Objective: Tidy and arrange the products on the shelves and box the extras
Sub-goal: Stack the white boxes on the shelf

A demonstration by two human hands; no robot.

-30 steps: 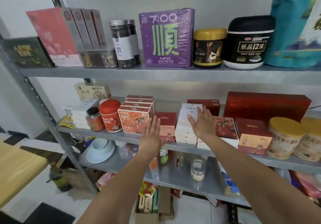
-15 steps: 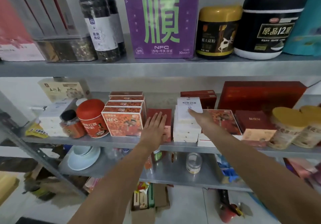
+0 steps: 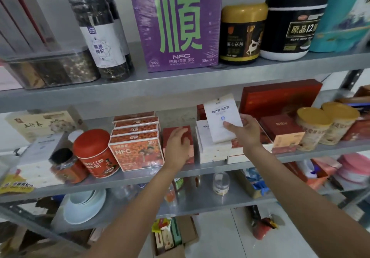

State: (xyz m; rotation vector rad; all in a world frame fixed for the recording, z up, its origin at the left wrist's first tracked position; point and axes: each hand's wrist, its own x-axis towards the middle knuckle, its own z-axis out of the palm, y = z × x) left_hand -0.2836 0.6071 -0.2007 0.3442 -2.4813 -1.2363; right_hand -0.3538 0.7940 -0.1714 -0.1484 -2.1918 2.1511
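My right hand (image 3: pixel 247 132) holds a flat white box (image 3: pixel 221 115) with blue print, tilted up above the stack of white boxes (image 3: pixel 210 149) on the middle shelf (image 3: pixel 140 174). My left hand (image 3: pixel 178 144) rests on a small red box (image 3: pixel 189 135), fingers curved over its front. Left of it stand several orange NFC boxes (image 3: pixel 136 151) in a row.
A red tin (image 3: pixel 94 153) and a dark jar (image 3: pixel 64 163) stand at the left of the middle shelf. At its right are red boxes (image 3: pixel 280 131) and yellow-lidded tubs (image 3: pixel 312 127). The upper shelf carries a purple box (image 3: pixel 176 23) and jars. A cardboard box (image 3: pixel 174 237) sits on the floor.
My right hand has lifted the top white box off the stack and tilted it up. My left hand stays on the red box. The view has moved closer to the shelves.
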